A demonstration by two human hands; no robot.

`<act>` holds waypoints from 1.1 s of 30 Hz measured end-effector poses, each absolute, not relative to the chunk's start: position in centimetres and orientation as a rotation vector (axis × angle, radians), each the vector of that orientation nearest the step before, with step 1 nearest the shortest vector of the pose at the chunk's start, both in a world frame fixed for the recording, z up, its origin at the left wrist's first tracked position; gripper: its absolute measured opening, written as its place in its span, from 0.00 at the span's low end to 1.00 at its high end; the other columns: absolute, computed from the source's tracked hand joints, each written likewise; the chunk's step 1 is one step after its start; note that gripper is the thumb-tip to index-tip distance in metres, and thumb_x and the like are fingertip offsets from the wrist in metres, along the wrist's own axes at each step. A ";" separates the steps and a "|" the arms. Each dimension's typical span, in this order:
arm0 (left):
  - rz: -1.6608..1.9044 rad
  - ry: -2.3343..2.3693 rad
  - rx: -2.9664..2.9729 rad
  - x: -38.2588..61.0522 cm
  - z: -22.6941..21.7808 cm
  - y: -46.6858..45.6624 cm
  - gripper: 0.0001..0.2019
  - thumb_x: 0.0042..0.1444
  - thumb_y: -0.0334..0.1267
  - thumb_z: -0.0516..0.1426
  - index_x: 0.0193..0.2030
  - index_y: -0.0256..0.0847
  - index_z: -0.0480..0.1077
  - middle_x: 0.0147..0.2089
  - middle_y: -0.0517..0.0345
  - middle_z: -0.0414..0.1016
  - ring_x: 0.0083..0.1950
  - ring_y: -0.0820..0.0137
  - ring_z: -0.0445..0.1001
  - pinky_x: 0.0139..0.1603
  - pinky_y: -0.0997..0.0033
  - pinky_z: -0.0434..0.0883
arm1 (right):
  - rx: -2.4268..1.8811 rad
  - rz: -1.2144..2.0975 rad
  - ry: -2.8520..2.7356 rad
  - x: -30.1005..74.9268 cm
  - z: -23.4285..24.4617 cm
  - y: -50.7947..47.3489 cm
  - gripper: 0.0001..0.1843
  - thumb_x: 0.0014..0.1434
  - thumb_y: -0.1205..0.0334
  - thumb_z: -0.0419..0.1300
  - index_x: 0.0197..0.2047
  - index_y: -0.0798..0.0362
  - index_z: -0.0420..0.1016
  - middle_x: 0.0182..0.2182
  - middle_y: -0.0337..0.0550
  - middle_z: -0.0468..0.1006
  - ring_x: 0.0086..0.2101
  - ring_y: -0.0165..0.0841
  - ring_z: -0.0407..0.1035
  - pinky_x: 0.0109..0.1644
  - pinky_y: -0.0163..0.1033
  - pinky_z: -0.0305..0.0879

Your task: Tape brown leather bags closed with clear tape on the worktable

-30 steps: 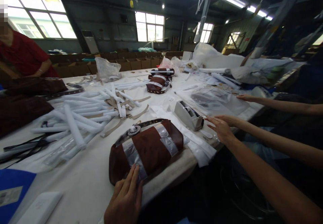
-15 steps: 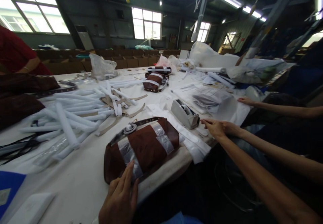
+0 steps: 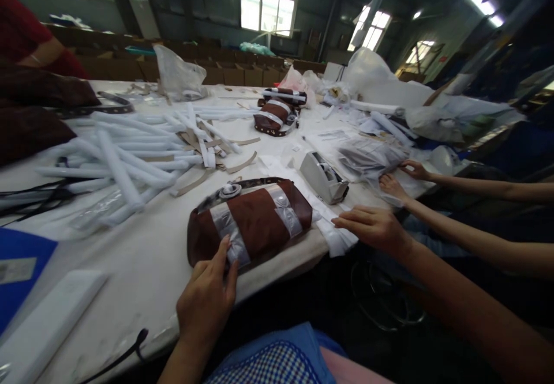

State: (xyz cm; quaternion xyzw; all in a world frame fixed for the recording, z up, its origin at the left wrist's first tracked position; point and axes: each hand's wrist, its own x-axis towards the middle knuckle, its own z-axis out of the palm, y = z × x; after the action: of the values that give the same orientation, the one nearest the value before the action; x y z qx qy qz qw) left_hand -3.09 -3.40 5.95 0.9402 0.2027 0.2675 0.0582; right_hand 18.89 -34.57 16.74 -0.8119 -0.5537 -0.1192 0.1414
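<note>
Along table edge (image 3: 281, 264), bag (image 3: 256, 218) lengthwise

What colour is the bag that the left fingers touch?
The bag is reddish-brown, best seen in the head view.

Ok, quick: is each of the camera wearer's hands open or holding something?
Left hand: open, touching the brown bag.
Right hand: partly closed; cannot tell whether it holds anything.

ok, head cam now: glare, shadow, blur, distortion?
Head view: back window blown out; shiny strips across the brown bag catch pale glare; below the table's near edge, near-black shadow. Also head view: label on the blue sheet too soft to read; wide-angle stretch toward the frame edges, windows leaning.
</note>
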 end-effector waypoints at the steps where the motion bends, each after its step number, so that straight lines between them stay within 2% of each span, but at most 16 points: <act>1: 0.787 0.621 2.825 -3.1 6.0 -3.5 0.24 0.68 0.43 0.53 0.70 0.48 0.60 0.36 0.58 0.77 0.34 0.70 0.75 0.26 0.74 0.63 | -2.287 -0.305 -1.685 18.1 17.0 -32.7 0.12 0.68 0.61 0.56 0.47 0.42 0.81 0.39 0.41 0.83 0.36 0.35 0.75 0.42 0.40 0.72; 4: 0.767 0.619 2.755 -3.1 5.9 -3.5 0.24 0.67 0.40 0.53 0.69 0.48 0.61 0.38 0.58 0.78 0.36 0.71 0.75 0.31 0.75 0.67 | -2.113 -0.119 -1.909 16.2 17.0 -26.6 0.10 0.69 0.59 0.56 0.44 0.44 0.81 0.35 0.41 0.82 0.34 0.34 0.74 0.41 0.39 0.70; 8: 0.751 0.611 2.679 -3.0 5.5 -3.4 0.27 0.66 0.36 0.54 0.71 0.47 0.57 0.44 0.57 0.80 0.39 0.71 0.75 0.37 0.75 0.70 | -1.914 0.094 -2.160 15.4 16.3 -19.1 0.13 0.69 0.54 0.55 0.39 0.46 0.80 0.33 0.41 0.80 0.35 0.33 0.73 0.40 0.38 0.67; 13: 0.726 0.686 2.648 -2.9 5.3 -3.4 0.30 0.64 0.38 0.56 0.72 0.50 0.55 0.39 0.60 0.78 0.36 0.71 0.75 0.36 0.75 0.71 | -1.876 0.081 -2.453 16.7 15.2 -11.9 0.13 0.69 0.55 0.55 0.40 0.48 0.80 0.36 0.41 0.80 0.37 0.34 0.72 0.37 0.37 0.62; 19: 0.721 0.738 2.619 -2.8 5.1 -3.5 0.32 0.62 0.37 0.58 0.72 0.48 0.54 0.39 0.60 0.78 0.37 0.70 0.76 0.37 0.74 0.72 | -1.973 0.117 -2.702 17.5 15.6 -6.5 0.09 0.63 0.58 0.61 0.36 0.51 0.80 0.34 0.42 0.81 0.32 0.34 0.72 0.32 0.37 0.57; 22: 0.784 0.690 2.636 -2.8 4.9 -3.5 0.29 0.63 0.36 0.58 0.70 0.45 0.58 0.46 0.57 0.80 0.41 0.69 0.77 0.41 0.72 0.74 | -2.100 0.113 -2.769 16.6 16.1 -5.2 0.06 0.60 0.60 0.63 0.35 0.50 0.81 0.32 0.43 0.82 0.30 0.34 0.72 0.29 0.37 0.55; 25: 0.875 0.592 2.705 -2.8 4.7 -3.4 0.25 0.64 0.33 0.57 0.67 0.47 0.63 0.61 0.57 0.75 0.48 0.67 0.76 0.46 0.69 0.75 | -2.174 0.062 -2.842 15.9 16.3 -4.3 0.04 0.56 0.63 0.65 0.32 0.51 0.82 0.28 0.44 0.81 0.29 0.36 0.73 0.29 0.37 0.54; 28: 0.845 0.452 2.778 -3.0 4.5 -3.4 0.27 0.64 0.29 0.56 0.69 0.48 0.62 0.67 0.61 0.69 0.47 0.67 0.75 0.48 0.67 0.76 | -2.194 -0.041 -2.866 16.7 16.2 -3.0 0.10 0.56 0.55 0.67 0.33 0.53 0.82 0.29 0.47 0.82 0.31 0.39 0.74 0.30 0.38 0.56; 31: 0.784 0.338 2.782 -3.2 4.2 -3.4 0.29 0.62 0.26 0.57 0.69 0.45 0.62 0.64 0.61 0.72 0.45 0.68 0.74 0.49 0.69 0.77 | -2.220 0.020 -2.841 19.5 16.7 -1.3 0.18 0.55 0.44 0.67 0.33 0.52 0.82 0.31 0.46 0.82 0.33 0.40 0.75 0.33 0.37 0.58; 33: 0.788 0.330 2.764 -3.3 4.1 -3.4 0.29 0.61 0.25 0.58 0.68 0.44 0.63 0.62 0.61 0.75 0.45 0.68 0.74 0.48 0.70 0.77 | -2.367 0.019 -2.593 21.8 17.6 -0.4 0.18 0.53 0.44 0.69 0.32 0.51 0.81 0.31 0.44 0.82 0.35 0.40 0.75 0.35 0.37 0.61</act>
State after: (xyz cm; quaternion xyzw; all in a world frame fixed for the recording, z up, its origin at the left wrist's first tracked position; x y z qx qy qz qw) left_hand -3.31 -3.40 4.11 0.9480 0.1132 0.2704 0.1239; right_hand 21.76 -0.42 17.62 -0.6628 -0.7260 0.0053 -0.1836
